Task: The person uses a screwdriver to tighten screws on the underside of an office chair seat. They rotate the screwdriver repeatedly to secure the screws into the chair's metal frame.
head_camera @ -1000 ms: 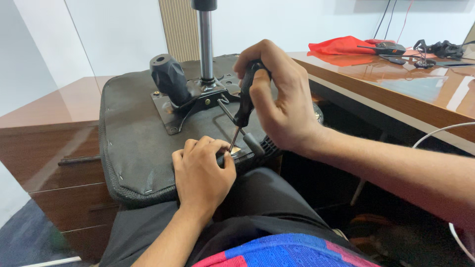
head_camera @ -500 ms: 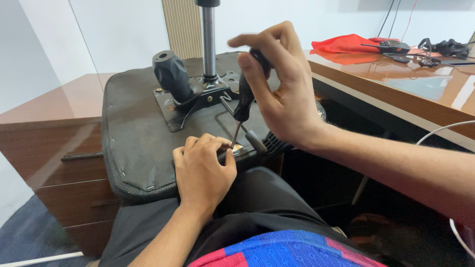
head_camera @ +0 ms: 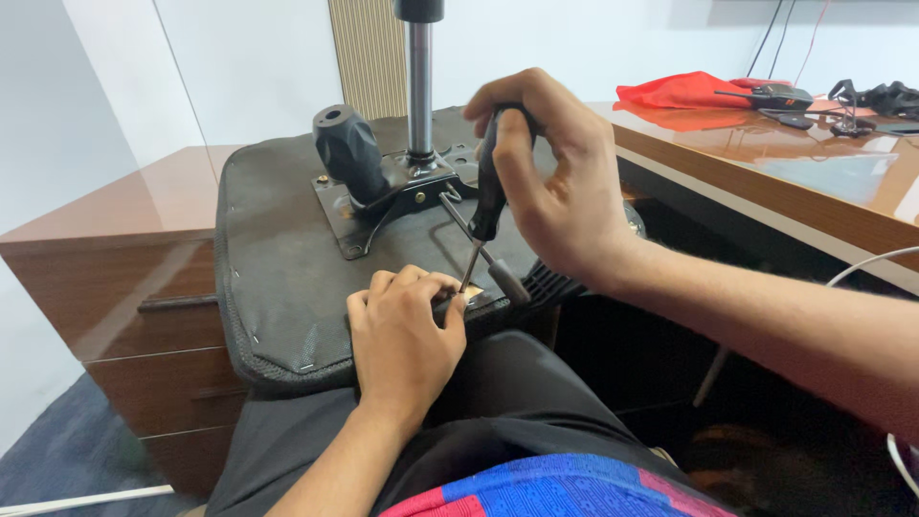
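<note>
An upturned office chair seat [head_camera: 278, 278], black fabric underneath, rests on my lap. Its black metal mechanism plate [head_camera: 383, 206] carries a chrome gas column [head_camera: 419, 86] and a black knob [head_camera: 347, 153]. My right hand [head_camera: 550, 187] grips the black handle of a screwdriver [head_camera: 486, 191], whose shaft points down at the seat's near edge. My left hand [head_camera: 407, 340] is curled there, fingers pinching a small part beside the screwdriver tip. A black lever [head_camera: 483, 254] runs from the plate past the tip.
A brown wooden drawer cabinet [head_camera: 105, 287] stands at the left behind the seat. At the right is a glossy wooden desk [head_camera: 785, 182] with a red cloth [head_camera: 684, 91], black gadgets and cables. Blue carpet [head_camera: 57, 460] shows at lower left.
My right hand has regripped the screwdriver handle, its fingers lifting and closing again as it turns. My left hand has stayed at the seat edge.
</note>
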